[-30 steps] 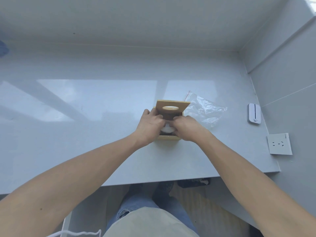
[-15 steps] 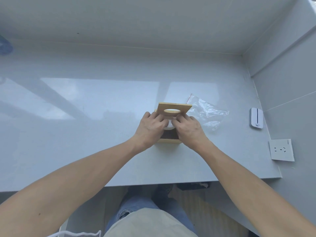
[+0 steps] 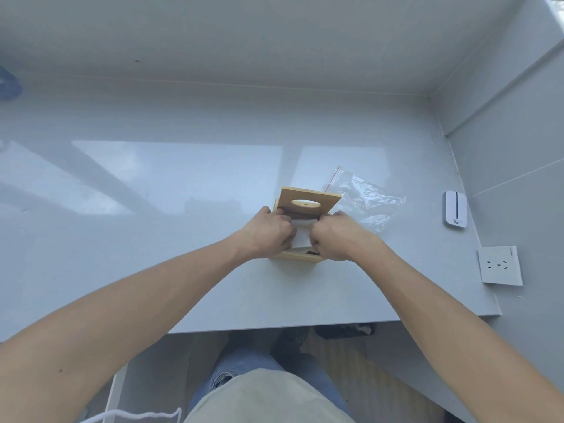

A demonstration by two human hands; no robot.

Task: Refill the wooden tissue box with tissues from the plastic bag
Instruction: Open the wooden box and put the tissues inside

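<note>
A wooden tissue box stands on the grey counter with its lid tilted up at the back; the lid has an oval slot. White tissues lie inside the box. My left hand grips the tissues from the left, fingers curled into the box. On the other side my right hand holds the same stack. The clear plastic bag with a red zip strip lies flat and looks empty, just right of the box.
A white device with a dark stripe lies near the right wall. A wall socket sits on that wall. The counter's front edge runs below my arms. A blue object is at the far left.
Both hands drew slightly apart and lowered into the box, so a strip of white tissue now shows between them. The lid stays tilted up.
</note>
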